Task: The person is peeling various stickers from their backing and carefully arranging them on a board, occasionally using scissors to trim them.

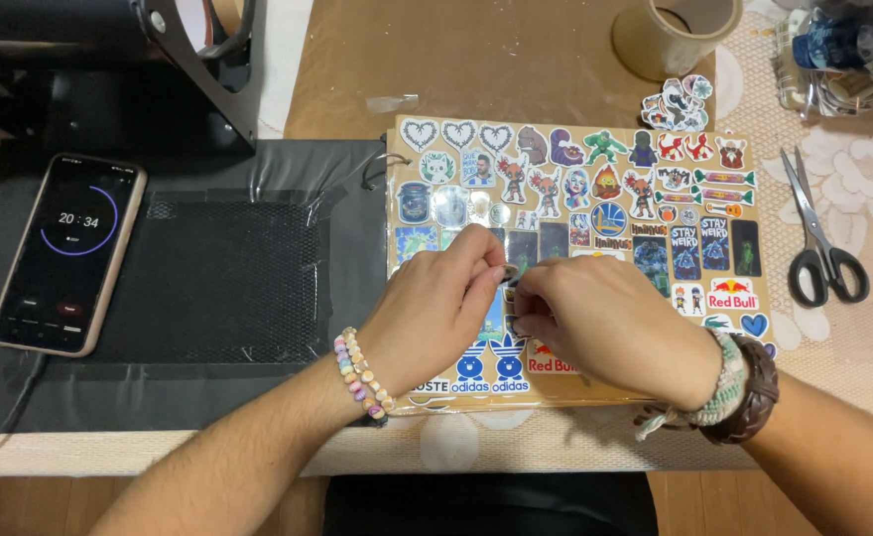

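We are wearing: left hand (432,308) wrist — pastel bead bracelets | right hand (605,323) wrist — woven cord band, braided brown leather band | forearms — going sleeveless

Both hands, left (435,303) and right (600,323), meet fingertip to fingertip, fingers pinched.

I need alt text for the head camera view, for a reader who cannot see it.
Two bare hands, the left hand and the right hand, meet with fingertips pinching a small sticker over a brown board covered in colourful stickers. A phone showing a timer lies on a black mat to the left; scissors and a tape roll lie to the right.
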